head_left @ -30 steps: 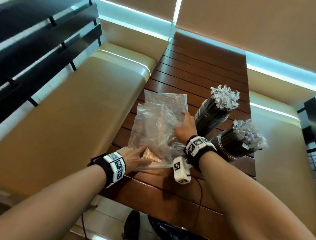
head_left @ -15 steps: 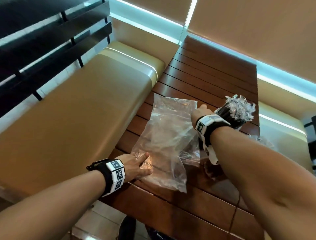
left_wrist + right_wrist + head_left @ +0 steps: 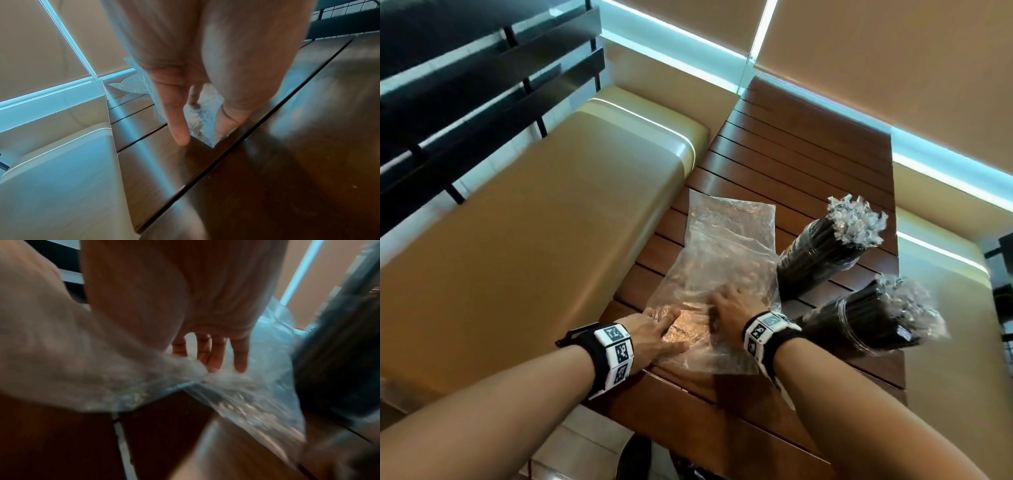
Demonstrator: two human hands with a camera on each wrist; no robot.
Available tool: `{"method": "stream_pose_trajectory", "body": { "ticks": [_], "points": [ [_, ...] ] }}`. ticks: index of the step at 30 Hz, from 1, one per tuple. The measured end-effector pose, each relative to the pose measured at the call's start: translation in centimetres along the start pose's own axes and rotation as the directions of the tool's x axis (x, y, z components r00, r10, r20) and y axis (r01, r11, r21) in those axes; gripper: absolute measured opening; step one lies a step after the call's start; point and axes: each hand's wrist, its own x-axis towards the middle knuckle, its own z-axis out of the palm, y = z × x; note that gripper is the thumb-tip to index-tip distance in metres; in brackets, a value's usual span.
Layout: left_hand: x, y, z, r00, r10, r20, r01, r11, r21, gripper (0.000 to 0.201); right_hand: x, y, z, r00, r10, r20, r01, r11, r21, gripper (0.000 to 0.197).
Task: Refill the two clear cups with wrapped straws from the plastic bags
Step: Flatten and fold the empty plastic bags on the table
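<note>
Both clear cups (image 3: 822, 260) stand on the right side of the slatted wooden table (image 3: 808, 164), one behind the other, each packed with dark wrapped straws (image 3: 856, 222); judged from this, the refill is done and the step in hand is flattening the spent plastic bags (image 3: 726, 253). The bags lie limp and seemingly empty on the table, just left of the cups.

The left hand (image 3: 654, 329) rests at the near left corner of the bags, fingers (image 3: 176, 123) extended and grasping nothing, pinning the film down. The right hand (image 3: 732, 308) lies on the bags beside it, fingers (image 3: 239, 356) straight and spread, gripping nothing.

Procedure, as a recommendation:
1. Keep the left hand pressing as an anchor.
2. Sweep the right palm away from the anchor to expel air.
3. Keep the right forearm away from the near cup (image 3: 873, 325), which stands just beside the wrist; contact could tip it.
</note>
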Motion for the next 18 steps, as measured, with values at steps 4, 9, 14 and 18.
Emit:
{"method": "stream_pose_trajectory", "body": {
  "ticks": [4, 9, 14, 18],
  "points": [
    [0.4, -0.3, 0.9, 0.999, -0.012, -0.045, 0.011, 1.0, -0.009, 0.085, -1.5, 1.4, 0.1, 0.986, 0.071, -0.153, -0.081, 0.995, -0.062, 0.047],
    [0.6, 0.0, 0.7, 0.993, -0.034, -0.117, 0.03, 0.999, -0.035, 0.08, -7.2, -3.3, 1.9, 0.954, -0.266, -0.14, 0.282, 0.953, 0.113, 0.06],
    [0.2, 0.4, 0.5, 0.981, -0.09, -0.173, 0.088, 0.996, -0.023, 0.072, -8.0, -3.3, 4.1, 0.978, -0.179, -0.102, 0.187, 0.979, 0.076, 0.041],
    [-0.6, 0.4, 2.1, 0.97, -0.118, -0.212, 0.108, 0.992, -0.059, 0.061, -8.3, -2.3, 5.6, 0.983, 0.006, -0.182, 0.047, 0.957, 0.286, 0.033]
  ]
}}
